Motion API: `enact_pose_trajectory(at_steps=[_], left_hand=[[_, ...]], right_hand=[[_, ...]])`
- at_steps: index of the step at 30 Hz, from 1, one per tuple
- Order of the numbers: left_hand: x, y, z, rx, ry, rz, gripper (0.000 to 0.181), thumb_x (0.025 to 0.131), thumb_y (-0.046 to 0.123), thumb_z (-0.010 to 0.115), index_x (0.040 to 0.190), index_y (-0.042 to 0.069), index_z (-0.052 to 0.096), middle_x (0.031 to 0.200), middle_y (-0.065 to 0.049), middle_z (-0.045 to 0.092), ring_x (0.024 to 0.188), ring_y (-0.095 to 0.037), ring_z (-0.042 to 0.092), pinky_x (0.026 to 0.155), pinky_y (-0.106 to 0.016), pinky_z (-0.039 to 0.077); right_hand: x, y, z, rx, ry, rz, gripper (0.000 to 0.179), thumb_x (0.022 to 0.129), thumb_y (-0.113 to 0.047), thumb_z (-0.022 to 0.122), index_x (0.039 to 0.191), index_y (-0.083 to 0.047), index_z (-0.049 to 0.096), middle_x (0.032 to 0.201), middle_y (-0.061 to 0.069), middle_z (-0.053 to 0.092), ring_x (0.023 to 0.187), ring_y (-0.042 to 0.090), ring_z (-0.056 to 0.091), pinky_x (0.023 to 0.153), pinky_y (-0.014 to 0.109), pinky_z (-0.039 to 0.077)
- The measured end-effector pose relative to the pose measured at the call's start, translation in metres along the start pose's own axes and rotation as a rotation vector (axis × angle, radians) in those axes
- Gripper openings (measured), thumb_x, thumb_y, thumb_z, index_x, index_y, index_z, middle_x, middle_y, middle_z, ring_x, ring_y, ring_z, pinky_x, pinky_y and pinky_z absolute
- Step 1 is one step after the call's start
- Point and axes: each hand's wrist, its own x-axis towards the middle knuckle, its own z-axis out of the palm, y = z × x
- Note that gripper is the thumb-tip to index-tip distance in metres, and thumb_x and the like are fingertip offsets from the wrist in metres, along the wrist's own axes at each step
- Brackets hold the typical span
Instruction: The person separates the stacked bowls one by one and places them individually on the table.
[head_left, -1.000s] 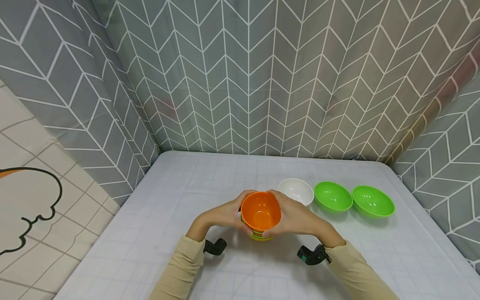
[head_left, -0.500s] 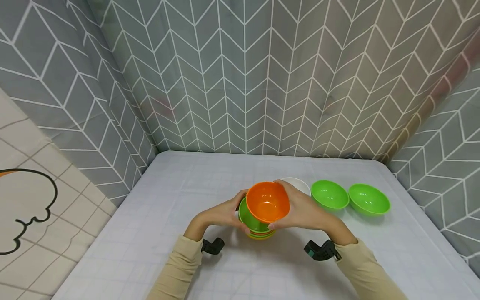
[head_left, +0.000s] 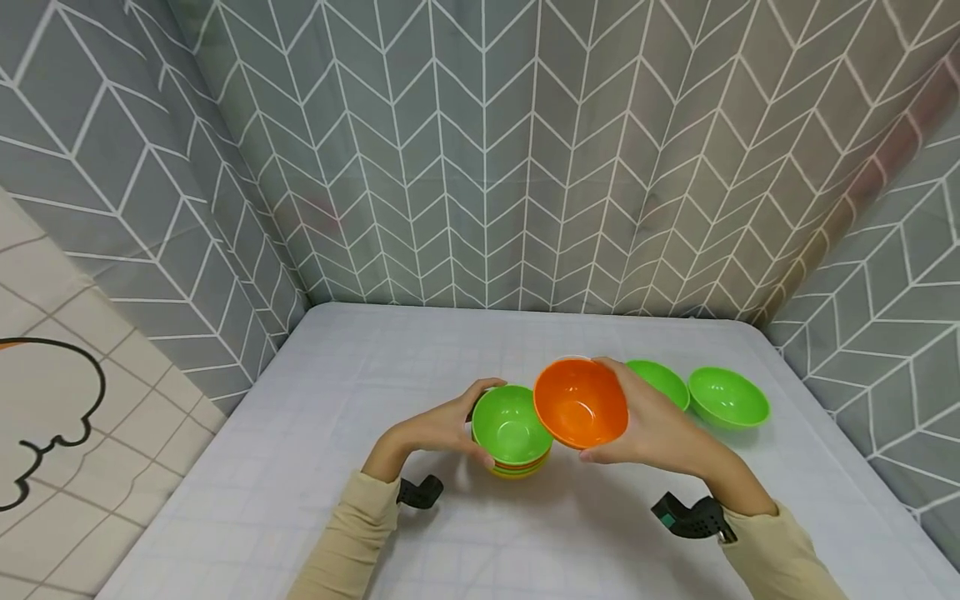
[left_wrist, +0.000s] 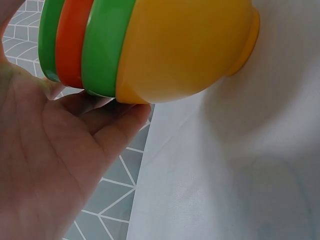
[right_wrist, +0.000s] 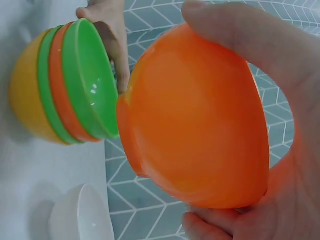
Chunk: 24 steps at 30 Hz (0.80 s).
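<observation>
My right hand (head_left: pixel 660 421) holds an orange bowl (head_left: pixel 580 404) by its sides, thumb and fingers round it, above the table. The bowl tilts toward the head camera and its inside is bare. Just left of it, my left hand (head_left: pixel 442 425) grips a stack of nested bowls from the left side. On top of that stack is a green bowl (head_left: pixel 512 425). Below it, the left wrist view shows an orange bowl (left_wrist: pixel 72 45), another green bowl (left_wrist: pixel 105 50) and a yellow bowl (left_wrist: pixel 185 50) at the bottom, its foot at the tabletop.
Two green bowls, a nearer one (head_left: pixel 663 379) partly behind my right hand and a farther one (head_left: pixel 727 397), stand at the right. A white bowl (right_wrist: pixel 82 215) is mostly hidden in the head view. A patterned grey curtain (head_left: pixel 480 167) hangs behind the white-covered table (head_left: pixel 375 350).
My right hand has lifted the orange bowl out of the stack and moved it right, uncovering the green bowl beneath. The left hand has stayed on the stack.
</observation>
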Motion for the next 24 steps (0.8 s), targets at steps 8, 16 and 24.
enact_pose_trajectory(at_steps=[8,16,24], left_hand=[[0.0,-0.003,0.001,0.029,0.018,-0.002,0.107,0.067,0.026,0.09,0.149,0.027,0.021,0.138,0.004,0.046,0.128,-0.014,0.043,0.106,-0.042,0.033],[0.0,-0.001,0.001,0.034,0.028,-0.017,0.106,0.067,0.023,0.09,0.147,0.029,0.022,0.137,0.004,0.046,0.128,-0.013,0.042,0.106,-0.039,0.032],[-0.001,0.0,0.001,0.037,0.029,-0.026,0.107,0.066,0.024,0.09,0.148,0.028,0.022,0.137,0.004,0.046,0.128,-0.012,0.042,0.106,-0.038,0.033]], right_hand=[[-0.021,0.014,-0.001,-0.053,0.026,0.03,0.112,0.058,-0.049,0.09,0.143,-0.004,0.032,0.126,0.006,0.054,0.105,0.024,0.056,0.078,0.042,0.051],[-0.037,0.03,0.01,-0.04,0.031,0.056,0.111,0.057,-0.039,0.093,0.142,-0.002,0.032,0.126,0.008,0.055,0.105,0.025,0.056,0.079,0.043,0.05],[-0.043,0.041,0.024,0.013,0.004,0.057,0.107,0.056,-0.039,0.093,0.14,-0.005,0.036,0.127,0.004,0.052,0.106,0.022,0.056,0.081,0.045,0.049]])
